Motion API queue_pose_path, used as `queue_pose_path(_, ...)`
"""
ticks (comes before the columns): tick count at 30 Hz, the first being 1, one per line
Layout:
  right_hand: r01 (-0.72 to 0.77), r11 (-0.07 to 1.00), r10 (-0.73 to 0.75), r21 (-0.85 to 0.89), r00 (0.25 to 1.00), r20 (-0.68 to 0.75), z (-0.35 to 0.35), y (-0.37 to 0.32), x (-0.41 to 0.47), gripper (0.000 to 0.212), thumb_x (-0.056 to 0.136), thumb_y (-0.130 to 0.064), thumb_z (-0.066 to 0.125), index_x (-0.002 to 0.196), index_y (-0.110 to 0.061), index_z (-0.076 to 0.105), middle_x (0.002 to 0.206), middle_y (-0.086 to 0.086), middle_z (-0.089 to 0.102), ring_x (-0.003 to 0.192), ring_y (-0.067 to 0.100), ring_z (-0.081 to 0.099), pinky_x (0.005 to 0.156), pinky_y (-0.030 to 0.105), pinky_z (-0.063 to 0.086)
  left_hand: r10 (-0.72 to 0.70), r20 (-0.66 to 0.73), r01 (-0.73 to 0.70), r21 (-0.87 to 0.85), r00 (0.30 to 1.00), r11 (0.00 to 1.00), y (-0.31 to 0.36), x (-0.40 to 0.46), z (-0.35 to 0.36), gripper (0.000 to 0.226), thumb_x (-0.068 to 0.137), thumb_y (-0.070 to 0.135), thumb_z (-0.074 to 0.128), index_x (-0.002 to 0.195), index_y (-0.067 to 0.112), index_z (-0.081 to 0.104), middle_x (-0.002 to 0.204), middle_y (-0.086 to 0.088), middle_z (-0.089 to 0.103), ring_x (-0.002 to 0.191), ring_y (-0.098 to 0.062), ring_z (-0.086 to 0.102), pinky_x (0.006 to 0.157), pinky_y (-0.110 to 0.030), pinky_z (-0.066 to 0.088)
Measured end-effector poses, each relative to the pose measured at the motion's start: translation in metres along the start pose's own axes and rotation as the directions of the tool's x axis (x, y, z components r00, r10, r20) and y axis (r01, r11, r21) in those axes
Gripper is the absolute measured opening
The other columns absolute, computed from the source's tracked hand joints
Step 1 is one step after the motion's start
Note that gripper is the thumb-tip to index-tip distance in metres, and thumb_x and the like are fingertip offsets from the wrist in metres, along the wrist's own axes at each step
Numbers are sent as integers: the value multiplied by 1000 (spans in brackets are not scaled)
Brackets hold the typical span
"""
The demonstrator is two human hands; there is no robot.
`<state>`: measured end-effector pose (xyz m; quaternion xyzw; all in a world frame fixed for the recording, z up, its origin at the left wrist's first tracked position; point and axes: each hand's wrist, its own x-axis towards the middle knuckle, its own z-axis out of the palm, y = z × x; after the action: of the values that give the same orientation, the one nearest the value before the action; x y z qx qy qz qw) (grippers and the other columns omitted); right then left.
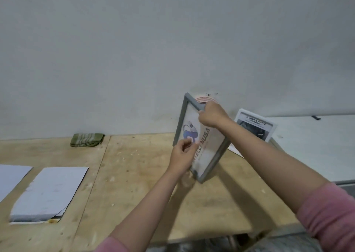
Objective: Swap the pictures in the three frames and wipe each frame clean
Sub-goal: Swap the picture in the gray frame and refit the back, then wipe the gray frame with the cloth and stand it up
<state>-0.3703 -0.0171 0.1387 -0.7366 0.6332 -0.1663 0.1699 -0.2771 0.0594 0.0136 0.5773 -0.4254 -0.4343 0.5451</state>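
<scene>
Head view: grey frame (201,136), long axis upright, tilted, bottom corner on table (134,175). Your right hand (212,115) grips its top edge; left hand (182,156) pinches the picture (206,146) lower down.

Both forearms bare, pink sleeves pushed up, reaching forward and converging. Right hand (212,115) higher, fingers curled in a grip, knuckles toward camera, thumb at left. Left hand (182,156) lower, wrist bent upward, thumb and fingers (189,143) closed in a pinch.
</scene>
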Motion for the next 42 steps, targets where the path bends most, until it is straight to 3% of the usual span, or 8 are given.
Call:
queue_pose_path(4, -58, 987, 73, 151, 993, -96, -13, 31, 7, 25, 95, -25, 45, 98, -5, 59, 87, 9, 59, 80, 27, 57, 67, 32, 42, -299, -183, 317, 77, 936, 945, -42, 21, -22, 60, 89, 40, 61, 130, -1, 46, 129, -15, 54, 118, -31, 54, 97, -36, 45)
queue_pose_path(9, -60, 913, 124, 403, 983, -136, -11, 55, 5, 30, 98, -23, 40, 90, -1, 60, 77, 8, 51, 68, 20, 47, 57, 27, 31, -512, -226, 514, -53, 829, 856, -69, 28, -53, 61, 93, 43, 52, 129, -5, 45, 128, -19, 54, 114, -34, 53, 86, -32, 42)
queue_pose_path(11, -61, 875, 148, 480, 979, -144, -4, 61, 2, 34, 98, -21, 40, 91, 7, 59, 80, 11, 50, 74, 20, 46, 60, 28, 29, -528, -212, 515, -119, 822, 849, -74, 30, -67, 56, 95, 42, 49, 126, -4, 50, 120, -17, 58, 105, -32, 57, 83, -33, 46)
queue_pose_path(15, -154, 808, 232, 568, 970, -67, 22, 70, -3, 26, 99, -18, 38, 87, -6, 59, 79, 8, 52, 76, 21, 46, 64, 27, 32, -512, -217, 473, -209, 831, 856, -75, 29, -95, 46, 98, 40, 43, 111, 1, 62, 92, -9, 66, 83, -27, 61, 75, -31, 49)
queue_pose_path(20, -284, 679, 374, 677, 927, 14, 66, 79, -4, 27, 94, -16, 39, 69, -12, 49, 72, 9, 51, 68, 23, 49, 55, 29, 34, -442, -296, 434, -94, 847, 896, -64, 20, -132, 59, 94, 59, 37, 88, 9, 68, 86, -7, 70, 80, -27, 66, 71, -34, 51)
queue_pose_path(26, -385, 579, 396, 718, 903, 165, 122, 75, -2, 23, 89, -16, 43, 72, -11, 56, 83, 20, 65, 78, 35, 63, 68, 38, 49, -312, -401, 365, 60, 861, 929, -66, 14, -167, 57, 97, 49, 38, 94, -1, 65, 88, -14, 70, 80, -30, 65, 70, -35, 51)
queue_pose_path(36, -447, 536, 279, 716, 894, 350, 181, 48, 49, 30, 93, -29, 47, 94, -5, 65, 92, 17, 70, 83, 34, 67, 79, 43, 53, -323, -582, 422, 38, 746, 906, -80, 16, -207, 53, 98, 46, 39, 81, 1, 61, 81, -12, 64, 77, -29, 60, 70, -34, 46)
queue_pose_path(42, -475, 548, 181, 688, 871, 457, 222, 12, 91, 40, 100, -36, 35, 94, -8, 63, 81, 12, 70, 63, 27, 63, 60, 34, 52, -340, -702, 458, -22, 625, 888, -90, 6, -257, 51, 99, 45, 37, 81, 2, 59, 79, -11, 62, 75, -28, 58, 75, -37, 48)
